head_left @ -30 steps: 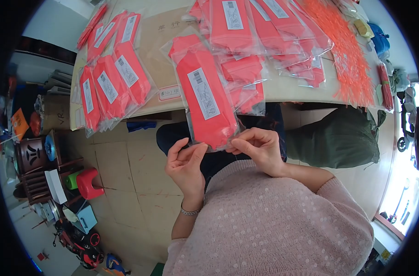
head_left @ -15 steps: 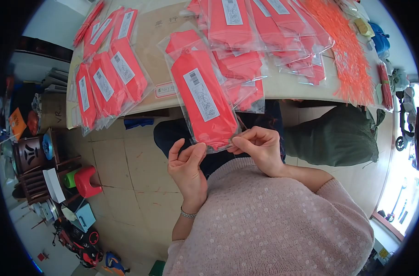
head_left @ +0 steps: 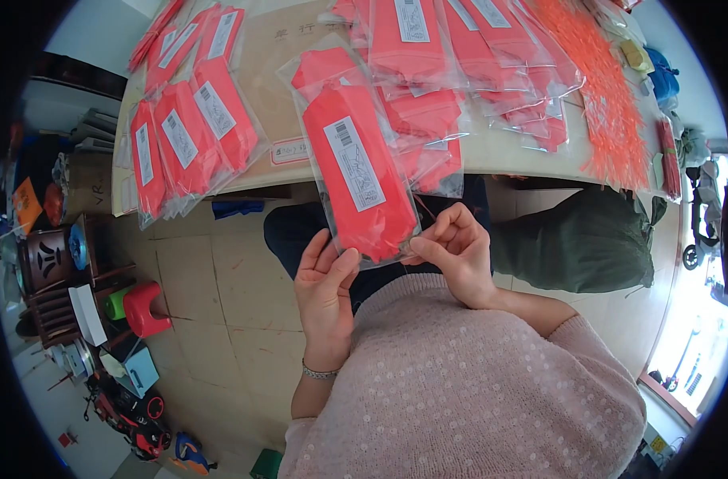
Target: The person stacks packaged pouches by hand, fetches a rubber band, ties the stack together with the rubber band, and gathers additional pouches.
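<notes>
A clear plastic bag with a red packet [head_left: 352, 231] inside hangs over the table's near edge, tilted toward me. A white barcode label [head_left: 354, 164] with a line drawing shows through it. My left hand [head_left: 325, 283] pinches the bag's lower left corner between thumb and fingers. At the lower right corner, my right hand [head_left: 457, 254] pinches the plastic in the same way. Another bagged red packet lies partly under the far end of this one. What the red packet itself is made of, I cannot make out.
Bagged red packets [head_left: 178, 144] lie fanned at the table's left, with another pile [head_left: 412, 48] at the back. Orange-red shredded strands [head_left: 591, 88] cover the right side. A dark green sack [head_left: 575, 243] stands below the table. Red and green stools [head_left: 146, 310] are on the floor to the left.
My left fingers have closed in more against the bag's corner. The right hand stays at its corner, and the packet has barely shifted.
</notes>
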Motion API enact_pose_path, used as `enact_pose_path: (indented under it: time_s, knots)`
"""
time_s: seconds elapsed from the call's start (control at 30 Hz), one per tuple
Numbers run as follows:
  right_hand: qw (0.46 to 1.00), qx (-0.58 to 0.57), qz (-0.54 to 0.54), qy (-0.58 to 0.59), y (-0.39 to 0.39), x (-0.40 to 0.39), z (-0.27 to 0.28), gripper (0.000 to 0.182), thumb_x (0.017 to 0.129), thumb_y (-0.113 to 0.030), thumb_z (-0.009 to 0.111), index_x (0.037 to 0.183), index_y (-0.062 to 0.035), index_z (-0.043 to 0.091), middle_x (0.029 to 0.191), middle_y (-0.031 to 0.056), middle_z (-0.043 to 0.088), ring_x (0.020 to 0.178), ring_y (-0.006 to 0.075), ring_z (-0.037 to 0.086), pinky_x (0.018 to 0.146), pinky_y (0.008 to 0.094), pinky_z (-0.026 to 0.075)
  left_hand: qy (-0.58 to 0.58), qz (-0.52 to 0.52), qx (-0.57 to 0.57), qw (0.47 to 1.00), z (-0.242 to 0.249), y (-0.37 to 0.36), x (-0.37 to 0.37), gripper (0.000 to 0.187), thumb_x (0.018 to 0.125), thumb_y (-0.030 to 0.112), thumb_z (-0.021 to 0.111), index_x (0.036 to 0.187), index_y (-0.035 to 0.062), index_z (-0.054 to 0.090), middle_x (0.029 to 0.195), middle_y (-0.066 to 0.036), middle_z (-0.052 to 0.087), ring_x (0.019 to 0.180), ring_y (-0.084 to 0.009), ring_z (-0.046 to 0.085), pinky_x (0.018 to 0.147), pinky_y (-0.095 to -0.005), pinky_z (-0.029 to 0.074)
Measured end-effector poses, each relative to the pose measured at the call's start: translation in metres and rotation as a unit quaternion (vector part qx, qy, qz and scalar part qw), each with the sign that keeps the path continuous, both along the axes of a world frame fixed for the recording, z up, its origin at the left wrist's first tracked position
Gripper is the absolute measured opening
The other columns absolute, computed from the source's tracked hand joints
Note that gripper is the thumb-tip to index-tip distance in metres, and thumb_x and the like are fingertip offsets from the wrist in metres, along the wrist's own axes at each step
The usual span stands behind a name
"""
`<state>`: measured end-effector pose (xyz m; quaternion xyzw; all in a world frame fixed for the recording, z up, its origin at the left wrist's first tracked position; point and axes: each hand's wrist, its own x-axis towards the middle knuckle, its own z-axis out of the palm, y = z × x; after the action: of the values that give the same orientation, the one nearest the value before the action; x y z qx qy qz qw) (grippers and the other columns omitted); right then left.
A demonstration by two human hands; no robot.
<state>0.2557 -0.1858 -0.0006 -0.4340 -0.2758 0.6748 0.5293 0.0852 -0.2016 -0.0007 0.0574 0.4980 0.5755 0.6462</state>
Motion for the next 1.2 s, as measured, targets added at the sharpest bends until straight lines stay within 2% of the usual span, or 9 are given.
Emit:
enact_pose_path:
  time_s: [0.2, 0.47, 0.67, 0.77, 0.87, 0.93, 1.0, 1.1, 1.2]
  knots:
    - [0.989, 0.083, 0.032, -0.114, 0.006, -0.011, 0.0, 0.05, 0.072, -0.006, 0.075, 0.099, -0.0047, 0.033, 0.077, 0.0079, 0.06, 0.069, 0.0096, 0.06, 0.056, 0.0213, 0.049, -0.01, -0.08, 0.02, 0.997, 0.001, -0.003, -0.001, 0.042, 0.08, -0.009, 0.057, 0.121, -0.0048, 0.045, 0.102, -0.016, 0.062, 0.089, -0.017, 0.062, 0.078, -0.0247, 0.052]
    - [0.969, 0.14, 0.112, -0.17, 0.007, -0.01, -0.003, 0.023, 0.085, -0.007, 0.061, 0.092, -0.0012, 0.04, 0.08, 0.0088, 0.061, 0.07, 0.0079, 0.06, 0.055, 0.0238, 0.051, 0.008, -0.07, 0.131, 0.989, -0.016, -0.03, -0.014, 0.045, 0.077, -0.013, 0.057, 0.12, -0.0058, 0.045, 0.105, -0.019, 0.062, 0.091, -0.0187, 0.062, 0.077, -0.0275, 0.052]
    - [0.774, 0.419, 0.198, -0.432, 0.063, 0.03, 0.033, 0.038, 0.07, 0.004, 0.058, 0.107, -0.0042, 0.052, 0.093, 0.0123, 0.061, 0.073, 0.0237, 0.065, 0.061, 0.0327, 0.054, 0.259, -0.008, 0.19, 0.947, 0.028, 0.015, -0.047, 0.05, 0.072, -0.012, 0.061, 0.12, -0.0064, 0.047, 0.103, -0.018, 0.062, 0.093, -0.0198, 0.061, 0.078, -0.0273, 0.05]
    - [0.586, 0.58, 0.088, -0.558, 0.118, 0.039, 0.063, 0.051, 0.067, -0.004, 0.065, 0.115, -0.0015, 0.049, 0.113, 0.0181, 0.055, 0.103, 0.0337, 0.056, 0.082, 0.0382, 0.049, 0.328, -0.018, 0.192, 0.925, 0.049, 0.061, -0.086, 0.053, 0.078, -0.008, 0.059, 0.127, -0.0054, 0.041, 0.108, -0.017, 0.06, 0.099, -0.0189, 0.059, 0.084, -0.0269, 0.047]
    - [0.409, 0.5, 0.121, -0.754, 0.139, 0.04, 0.068, 0.068, 0.065, -0.008, 0.068, 0.126, -0.0019, 0.041, 0.124, 0.0236, 0.047, 0.117, 0.0346, 0.046, 0.092, 0.0414, 0.043, 0.376, 0.019, 0.25, 0.892, 0.042, 0.105, -0.108, 0.048, 0.077, -0.002, 0.064, 0.121, -0.0053, 0.047, 0.103, -0.015, 0.062, 0.094, -0.0189, 0.06, 0.083, -0.0271, 0.048]
    - [0.434, 0.497, 0.136, -0.739, 0.153, 0.043, 0.06, 0.07, 0.066, -0.009, 0.064, 0.13, -0.0029, 0.036, 0.117, 0.0263, 0.051, 0.111, 0.0355, 0.05, 0.086, 0.0398, 0.047, 0.64, 0.062, 0.314, 0.698, 0.043, 0.114, -0.1, 0.043, 0.079, 0.002, 0.064, 0.119, -0.0032, 0.049, 0.098, -0.014, 0.064, 0.089, -0.0177, 0.062, 0.078, -0.0265, 0.049]
    - [0.524, 0.453, 0.161, -0.704, 0.16, 0.043, 0.048, 0.061, 0.069, -0.008, 0.06, 0.127, -0.0023, 0.04, 0.112, 0.023, 0.055, 0.102, 0.0342, 0.056, 0.08, 0.0392, 0.049, 0.697, 0.037, 0.326, 0.637, 0.041, 0.112, -0.082, 0.037, 0.081, 0.007, 0.064, 0.115, -0.0017, 0.051, 0.09, -0.012, 0.065, 0.083, -0.0165, 0.063, 0.072, -0.0264, 0.049]
    - [0.5, 0.446, 0.18, -0.719, 0.179, 0.059, 0.04, 0.041, 0.073, -0.005, 0.056, 0.114, -0.001, 0.052, 0.091, 0.0182, 0.063, 0.079, 0.0317, 0.062, 0.067, 0.0411, 0.05, 0.573, -0.109, 0.234, 0.778, 0.035, 0.097, -0.03, 0.03, 0.08, 0.012, 0.067, 0.103, -0.0005, 0.053, 0.073, -0.01, 0.065, 0.067, -0.015, 0.062, 0.059, -0.0264, 0.048]
    - [0.546, 0.444, 0.159, -0.692, 0.187, 0.067, 0.051, 0.025, 0.076, -0.003, 0.054, 0.1, -0.0002, 0.059, 0.073, 0.0156, 0.062, 0.062, 0.031, 0.06, 0.059, 0.0433, 0.047, 0.63, -0.144, 0.186, 0.74, 0.028, 0.1, 0.012, 0.027, 0.078, 0.012, 0.069, 0.095, 0.0008, 0.05, 0.061, -0.007, 0.061, 0.052, -0.0125, 0.057, 0.049, -0.0228, 0.043]
